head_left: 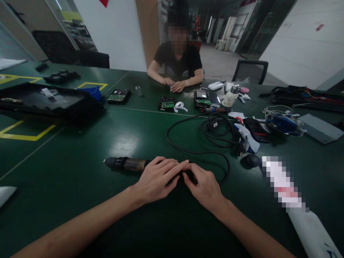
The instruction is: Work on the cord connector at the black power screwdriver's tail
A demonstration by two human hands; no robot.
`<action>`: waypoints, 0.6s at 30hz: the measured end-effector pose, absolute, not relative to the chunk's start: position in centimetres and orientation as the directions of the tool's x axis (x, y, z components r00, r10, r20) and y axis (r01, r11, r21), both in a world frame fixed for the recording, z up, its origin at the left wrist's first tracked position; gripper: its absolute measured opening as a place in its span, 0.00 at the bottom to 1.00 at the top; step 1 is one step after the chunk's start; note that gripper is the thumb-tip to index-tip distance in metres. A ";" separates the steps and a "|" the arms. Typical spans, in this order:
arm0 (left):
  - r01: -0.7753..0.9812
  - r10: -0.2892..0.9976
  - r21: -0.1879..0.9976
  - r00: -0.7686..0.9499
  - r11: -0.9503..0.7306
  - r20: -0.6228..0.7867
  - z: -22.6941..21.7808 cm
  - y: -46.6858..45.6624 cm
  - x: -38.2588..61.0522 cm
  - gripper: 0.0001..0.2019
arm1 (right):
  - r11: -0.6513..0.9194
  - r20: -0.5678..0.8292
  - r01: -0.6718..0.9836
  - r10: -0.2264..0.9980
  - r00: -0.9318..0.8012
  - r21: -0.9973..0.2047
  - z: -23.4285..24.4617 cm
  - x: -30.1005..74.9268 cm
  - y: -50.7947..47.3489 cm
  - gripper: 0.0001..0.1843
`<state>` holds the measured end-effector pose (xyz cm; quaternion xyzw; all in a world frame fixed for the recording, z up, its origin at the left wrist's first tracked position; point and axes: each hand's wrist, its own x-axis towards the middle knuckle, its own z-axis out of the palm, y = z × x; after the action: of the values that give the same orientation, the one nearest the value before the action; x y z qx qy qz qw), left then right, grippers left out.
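An electric screwdriver (134,164) lies sideways on the green table, its bit end pointing left. My left hand (159,177) is closed over the rear part of its body, fingers slanting to the right. At the tail end, my right hand (202,182) has its thumb and fingers curled in a pinch, meeting the left fingertips. My fingers hide that end of the tool and whatever joins there. A black cable (197,152) loops on the table beyond my hands and runs behind the right one.
A person (177,53) sits opposite, both hands on the table. Circuit-board units (118,96) stand along the far side. A large black tray-like housing (48,102) lies left. At right are a blue-and-white tool (245,138), a spray bottle (231,96) and a long white object (313,229).
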<state>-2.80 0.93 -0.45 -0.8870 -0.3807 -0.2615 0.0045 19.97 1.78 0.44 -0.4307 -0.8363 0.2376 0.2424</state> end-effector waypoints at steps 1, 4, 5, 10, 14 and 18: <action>0.668 0.665 0.192 0.581 -0.719 0.469 -0.4 0.9 -2.8 0.29 | 0.516 0.204 0.605 0.836 -0.509 -0.606 0.5 20.0 1.8 0.08; 0.677 0.658 0.174 0.569 -0.715 0.493 -0.5 1.0 -2.8 0.28 | 0.520 0.201 0.604 0.832 -0.516 -0.604 0.6 20.0 1.8 0.08; 0.690 0.665 0.169 0.556 -0.704 0.499 -0.6 1.0 -2.8 0.27 | 0.520 0.196 0.603 0.831 -0.521 -0.605 0.6 20.0 1.8 0.08; 0.685 0.678 0.194 0.562 -0.703 0.473 -0.5 1.0 -2.8 0.27 | 0.520 0.201 0.606 0.834 -0.514 -0.602 0.6 20.0 1.9 0.08; 0.684 0.672 0.190 0.556 -0.705 0.489 -0.5 1.0 -2.7 0.25 | 0.521 0.199 0.611 0.833 -0.516 -0.596 0.5 19.9 1.9 0.08; 0.697 0.681 0.189 0.543 -0.692 0.492 -0.4 1.0 -2.7 0.24 | 0.523 0.200 0.604 0.830 -0.520 -0.602 0.6 19.9 1.9 0.08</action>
<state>-2.65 1.02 -0.43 -0.8782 -0.3921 -0.2735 0.0144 19.88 1.86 0.60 -0.4273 -0.8391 0.2365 0.2395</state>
